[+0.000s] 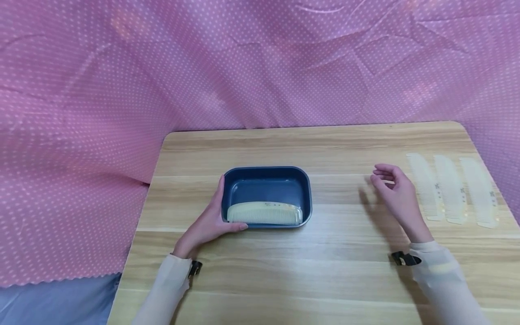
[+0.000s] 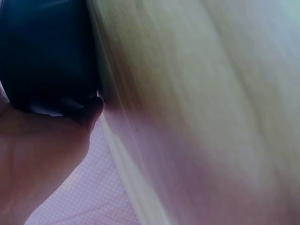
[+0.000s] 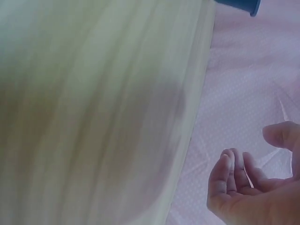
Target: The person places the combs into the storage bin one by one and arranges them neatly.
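A dark blue rectangular tray (image 1: 266, 174) sits on the wooden table, with one pale cream comb (image 1: 264, 213) lying along its near inner wall. My left hand (image 1: 209, 221) grips the tray's near left corner, its thumb along the front rim and its fingers against the left side. In the left wrist view that hand (image 2: 42, 154) lies against the dark tray wall (image 2: 49, 51). My right hand (image 1: 398, 192) is above the table on the right, fingers loosely curled and holding nothing. It is nearest the leftmost of three cream combs (image 1: 425, 185) laid side by side.
The other two combs, a middle one (image 1: 450, 189) and an outer one (image 1: 479, 192), lie near the right edge of the table (image 1: 284, 271). A pink dotted cloth (image 1: 260, 67) hangs behind the table and along its left side.
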`<state>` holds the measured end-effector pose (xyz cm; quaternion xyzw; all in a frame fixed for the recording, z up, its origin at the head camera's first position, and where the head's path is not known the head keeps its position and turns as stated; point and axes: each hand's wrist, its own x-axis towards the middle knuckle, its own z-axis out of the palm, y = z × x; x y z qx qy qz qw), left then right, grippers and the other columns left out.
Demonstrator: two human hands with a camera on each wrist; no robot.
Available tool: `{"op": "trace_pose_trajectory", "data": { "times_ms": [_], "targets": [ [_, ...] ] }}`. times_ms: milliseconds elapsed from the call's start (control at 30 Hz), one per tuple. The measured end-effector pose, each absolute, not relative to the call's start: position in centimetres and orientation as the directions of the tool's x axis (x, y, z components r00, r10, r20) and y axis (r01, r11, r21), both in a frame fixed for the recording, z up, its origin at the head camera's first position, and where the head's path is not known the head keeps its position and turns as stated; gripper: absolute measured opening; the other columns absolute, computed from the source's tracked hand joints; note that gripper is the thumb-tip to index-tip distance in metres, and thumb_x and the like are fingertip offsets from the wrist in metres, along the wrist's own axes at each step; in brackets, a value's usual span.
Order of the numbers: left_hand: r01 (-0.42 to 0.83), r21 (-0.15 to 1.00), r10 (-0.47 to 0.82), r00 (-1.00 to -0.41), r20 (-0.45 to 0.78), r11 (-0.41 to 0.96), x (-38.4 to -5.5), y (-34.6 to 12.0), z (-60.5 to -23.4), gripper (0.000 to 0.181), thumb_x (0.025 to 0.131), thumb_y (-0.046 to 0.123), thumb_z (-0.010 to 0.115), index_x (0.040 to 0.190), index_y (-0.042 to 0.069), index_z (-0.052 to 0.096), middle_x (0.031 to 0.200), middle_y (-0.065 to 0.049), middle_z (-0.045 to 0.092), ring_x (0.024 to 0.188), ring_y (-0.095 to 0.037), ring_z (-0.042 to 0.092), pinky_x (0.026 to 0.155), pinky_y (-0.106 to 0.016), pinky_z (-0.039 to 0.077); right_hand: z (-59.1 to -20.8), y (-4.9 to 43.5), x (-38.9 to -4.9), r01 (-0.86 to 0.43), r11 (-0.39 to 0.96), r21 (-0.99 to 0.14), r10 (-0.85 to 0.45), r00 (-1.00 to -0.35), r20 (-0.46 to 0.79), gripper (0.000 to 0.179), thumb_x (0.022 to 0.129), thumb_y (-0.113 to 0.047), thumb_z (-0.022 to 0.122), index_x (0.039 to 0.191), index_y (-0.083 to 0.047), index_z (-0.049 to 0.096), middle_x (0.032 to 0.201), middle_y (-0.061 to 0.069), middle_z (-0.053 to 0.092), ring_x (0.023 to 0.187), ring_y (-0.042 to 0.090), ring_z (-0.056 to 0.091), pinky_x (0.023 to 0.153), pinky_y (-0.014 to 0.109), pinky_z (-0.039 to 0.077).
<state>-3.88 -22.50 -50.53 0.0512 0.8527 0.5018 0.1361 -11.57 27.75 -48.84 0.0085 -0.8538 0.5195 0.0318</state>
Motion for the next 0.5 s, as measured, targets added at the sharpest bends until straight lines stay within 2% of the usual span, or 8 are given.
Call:
{"op": "trace_pose_trajectory", "data": {
  "times_ms": [67, 267, 333, 433, 500],
  "targets": [
    [-0.049, 0.871, 0.226, -0.957, -0.181, 0.490, -3.9, -22.5, -50.5, 0.146, 0.082, 0.046, 0.098, 0.167, 0.053, -0.019, 0.180, 0.014, -0.003, 0.165, -0.018, 0.002, 0.129, -0.063, 0.011, -48.7, 28.5, -11.6, -0.032, 0.475, -0.879, 0.026, -0.998, 0.050, 0.046, 0.110, -0.019, 0.066, 0.147, 0.008, 0.058, 0.131, 0.012, 0.066, 0.109, -0.005, 0.058, 0.089, 0.006, 0.046],
    [-0.056, 0.874, 0.225, -0.957, -0.185, 0.482, -4.0, -22.4, -50.5, 0.146, 0.081, 0.045, 0.099, 0.167, 0.055, -0.019, 0.180, 0.014, -0.002, 0.165, -0.018, 0.003, 0.129, -0.064, 0.011, -48.3, 30.2, -11.7, 0.015, 0.562, -0.827, 0.030, -1.000, 0.002, 0.053, 0.111, -0.027, 0.065, 0.151, 0.007, 0.056, 0.138, 0.026, 0.065, 0.105, -0.011, 0.053, 0.087, 0.003, 0.044],
    [-0.060, 0.876, 0.225, -0.956, -0.189, 0.479, -4.0, -22.5, -50.5, 0.146, 0.081, 0.042, 0.099, 0.167, 0.054, -0.019, 0.180, 0.013, -0.002, 0.165, -0.018, 0.003, 0.129, -0.064, 0.011, -48.4, 30.7, -11.7, 0.041, 0.580, -0.813, 0.041, -0.999, -0.021, 0.055, 0.111, -0.029, 0.065, 0.153, 0.006, 0.055, 0.138, 0.027, 0.065, 0.106, -0.010, 0.054, 0.086, 0.003, 0.043],
    [-0.077, 0.873, 0.221, -0.953, -0.206, 0.482, -4.0, -22.3, -50.1, 0.147, 0.082, 0.036, 0.099, 0.169, 0.047, -0.019, 0.181, 0.009, -0.002, 0.165, -0.019, 0.002, 0.129, -0.063, 0.010, -48.5, 31.5, -11.7, 0.089, 0.610, -0.787, 0.055, -0.996, -0.070, 0.060, 0.111, -0.034, 0.064, 0.156, 0.005, 0.052, 0.144, 0.029, 0.062, 0.119, 0.015, 0.067, 0.089, 0.012, 0.048],
    [-0.095, 0.873, 0.219, -0.950, -0.223, 0.479, -3.9, -22.0, -49.2, 0.147, 0.084, 0.031, 0.098, 0.171, 0.041, -0.019, 0.182, 0.004, -0.002, 0.165, -0.021, 0.002, 0.129, -0.062, 0.009, -48.6, 32.1, -11.8, 0.117, 0.631, -0.767, 0.060, -0.993, -0.102, 0.063, 0.112, -0.035, 0.062, 0.158, 0.006, 0.049, 0.150, 0.034, 0.056, 0.128, 0.040, 0.065, 0.099, 0.029, 0.054]
  ]
}}
